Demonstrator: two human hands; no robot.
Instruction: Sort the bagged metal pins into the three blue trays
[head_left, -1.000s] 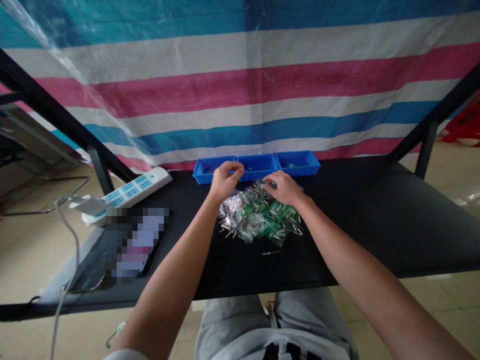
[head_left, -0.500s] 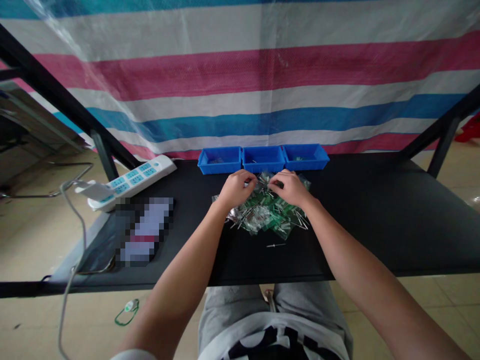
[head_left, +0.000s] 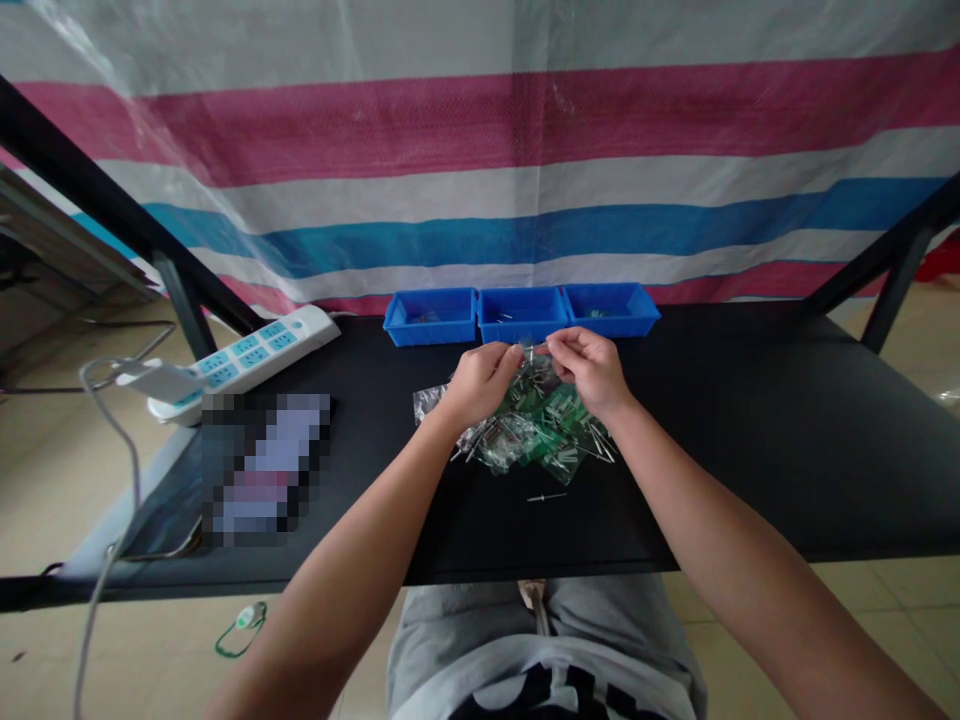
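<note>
Forward towards the blue trays both hands have been carried, the right hand raised a little more than the left hand, and the fingertips are now brought almost together just in front of the middle tray. A small thin piece is pinched between the right thumb and forefinger, held above the far edge of the pile; its long axis is laid roughly crosswise, left to right, but which end is which cannot be told at this blur. The left thumb and fingers are pressed close together, and whether anything is gripped there cannot be told. Below, the pile of clear and green packets is spread on the black table, with metal pins fanned out at its right edge, their tips aimed towards the person and slightly right. Nearer still, a loose silver pin is seen lying alone, its length set crosswise, the right end tilted slightly away.
</note>
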